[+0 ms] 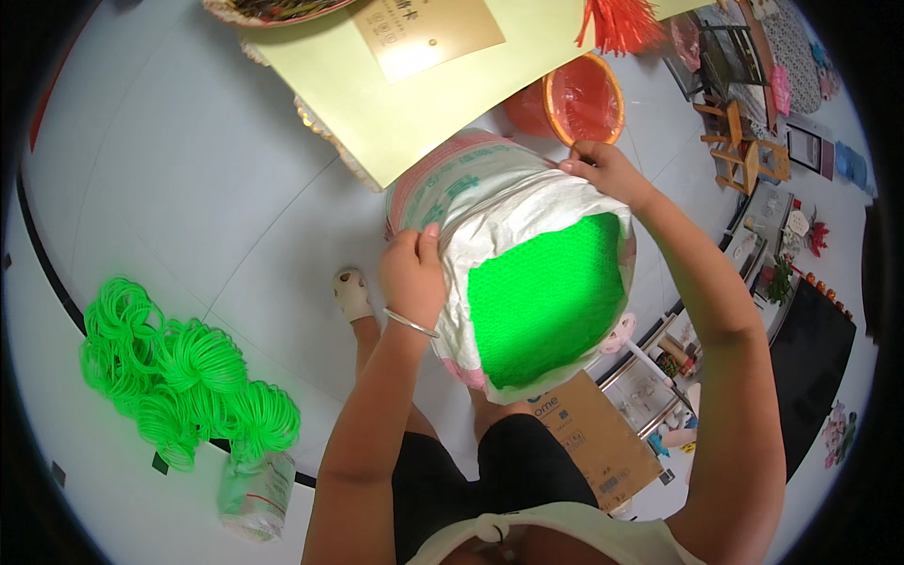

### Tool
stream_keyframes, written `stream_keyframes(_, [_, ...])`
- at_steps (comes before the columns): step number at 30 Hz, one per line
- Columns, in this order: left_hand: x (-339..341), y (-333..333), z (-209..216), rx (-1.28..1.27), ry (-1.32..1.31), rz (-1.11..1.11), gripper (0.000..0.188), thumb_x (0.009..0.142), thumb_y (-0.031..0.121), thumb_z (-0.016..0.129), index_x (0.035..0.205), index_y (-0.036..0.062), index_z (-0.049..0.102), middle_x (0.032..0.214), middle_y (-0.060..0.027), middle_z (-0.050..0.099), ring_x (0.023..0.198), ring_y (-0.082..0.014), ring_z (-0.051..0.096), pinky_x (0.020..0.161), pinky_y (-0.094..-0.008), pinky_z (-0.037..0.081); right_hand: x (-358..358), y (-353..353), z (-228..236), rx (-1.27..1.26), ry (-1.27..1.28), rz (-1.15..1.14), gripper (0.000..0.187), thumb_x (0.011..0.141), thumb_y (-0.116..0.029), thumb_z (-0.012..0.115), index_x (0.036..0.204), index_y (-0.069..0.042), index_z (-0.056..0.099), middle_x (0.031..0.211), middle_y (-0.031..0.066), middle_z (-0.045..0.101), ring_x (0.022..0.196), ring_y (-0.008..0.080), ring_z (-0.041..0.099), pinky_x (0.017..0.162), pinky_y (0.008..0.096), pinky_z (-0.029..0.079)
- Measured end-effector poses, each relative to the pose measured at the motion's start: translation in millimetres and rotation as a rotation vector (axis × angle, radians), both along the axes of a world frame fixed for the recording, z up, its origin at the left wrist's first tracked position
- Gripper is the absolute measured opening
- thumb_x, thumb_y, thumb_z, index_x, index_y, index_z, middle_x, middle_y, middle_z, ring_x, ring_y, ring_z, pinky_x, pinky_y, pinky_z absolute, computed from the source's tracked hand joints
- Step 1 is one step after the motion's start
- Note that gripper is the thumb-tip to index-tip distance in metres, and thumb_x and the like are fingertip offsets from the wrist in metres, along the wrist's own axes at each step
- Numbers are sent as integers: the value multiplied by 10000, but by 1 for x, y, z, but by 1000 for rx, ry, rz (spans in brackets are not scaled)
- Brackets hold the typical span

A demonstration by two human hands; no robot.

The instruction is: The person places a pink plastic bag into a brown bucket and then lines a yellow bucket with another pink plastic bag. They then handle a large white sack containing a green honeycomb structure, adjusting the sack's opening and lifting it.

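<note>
Living room, pale tiled floor (pixel 254 207). One person at work, bare-handed, in black shorts (pixel 537 461) and a light top.

White woven sack (pixel 490 231), with pink and green print, directly before the person's knees, mouth tilted toward the body. What bears its base: cannot tell. Inside, a vivid green mass (pixel 551 297), fine netlike texture, glaring in the light; its exact kind I cannot make out.

Left hand (pixel 412 273): fingers curled, thumb against them, clamped on the bunched near-left edge of the sack's mouth. Silver bangle (pixel 411 324) at that wrist. Right hand (pixel 603 174): thumb and fingers pinched on the far-right edge. The hands are well apart, sack rim stretched between them; neither touches the green fill.

Beyond the sack, a table (pixel 395 141) with yellow-green top, bearing a gold card (pixel 428 38) and a red tassel (pixel 621 28). Orange bin (pixel 612 94), plastic-lined, just past the right hand.

To the person's left, a heap of bright green coils (pixel 193 377), with a translucent plastic package (pixel 259 504) just beside it. Pale clog (pixel 353 295) on the left foot. Flattish cardboard box (pixel 603 443) near the right leg. Farther right: wooden stools (pixel 744 155), black television (pixel 815 377).
</note>
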State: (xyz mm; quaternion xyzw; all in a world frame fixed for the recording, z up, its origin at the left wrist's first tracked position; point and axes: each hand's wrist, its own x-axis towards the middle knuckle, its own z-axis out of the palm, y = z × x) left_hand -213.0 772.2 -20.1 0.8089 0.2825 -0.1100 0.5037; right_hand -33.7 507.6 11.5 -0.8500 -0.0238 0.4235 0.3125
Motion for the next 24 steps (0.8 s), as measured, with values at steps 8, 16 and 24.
stream_keyframes(8, [44,-8,5,-285,-88,0,318,833,245,689,714,-29,581,619,-122,567,566,-225,530,561,-356,420,5,21,-7,256,106,5,255,857,-223,706,777,-39,547,706,-37,484,700,63,434,637,246,391])
stream_keyframes(16, [112,-32,-1,-378,-73,-425,323,774,238,739,649,-3,565,584,-95,550,535,-189,497,524,-344,397,-6,-20,-6,326,66,-389,188,882,-213,668,836,-48,592,756,-26,549,720,66,494,653,231,418])
stream_keyframes(24, [128,-49,7,-361,68,-532,297,829,202,712,663,51,517,633,33,469,617,-75,396,566,-251,363,-99,-112,6,163,-101,-683,241,915,-259,617,874,-21,608,763,-1,562,722,73,483,666,257,429])
